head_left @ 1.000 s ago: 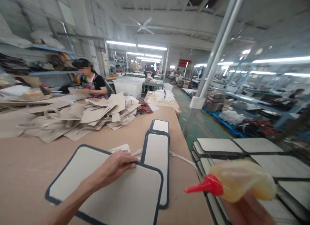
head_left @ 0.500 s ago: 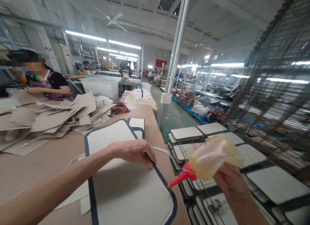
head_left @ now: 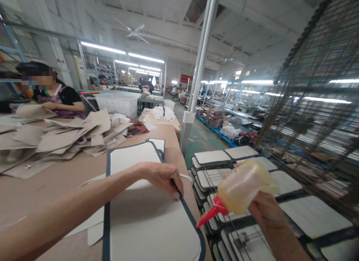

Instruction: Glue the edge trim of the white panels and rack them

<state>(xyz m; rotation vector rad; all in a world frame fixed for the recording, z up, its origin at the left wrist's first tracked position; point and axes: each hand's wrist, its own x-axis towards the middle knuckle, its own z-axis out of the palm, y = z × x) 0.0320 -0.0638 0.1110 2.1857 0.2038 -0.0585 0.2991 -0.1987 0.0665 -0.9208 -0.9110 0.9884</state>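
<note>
- The person's left hand (head_left: pixel 165 178) grips a pale panel with a dark border (head_left: pixel 148 223) by its right side, thumb and curled fingers pinched together on the dark strip.
- The panel lies at the near part of the tabletop (head_left: pixel 171 139), its lower right corner reaching the tabletop's right edge; its surface is bowed and shaded below the hand.
- The right hand (head_left: pixel 262 206) is closed around a yellowish squeeze bottle (head_left: pixel 242 188), its fingers partly hidden by it, beyond the tabletop's right edge.
- The bottle is tilted, its red nozzle (head_left: pixel 211 211) pointing down and left; the tip is at the panel's dark border, though whether it touches cannot be told.
- A smaller bordered piece (head_left: pixel 157 143) shows past the panel's far end, near the tabletop's right edge.
- A white cord (head_left: pixel 186 177) sticks out beside the left hand toward that same edge.
- Beige cut pieces (head_left: pixel 73 137) are heaped along the tabletop's far left part, where a co-worker (head_left: pixel 64 98) holds another piece.
- Bordered panels in stacks (head_left: pixel 213 156) stand off the tabletop's right edge, below the bottle and around it.
</note>
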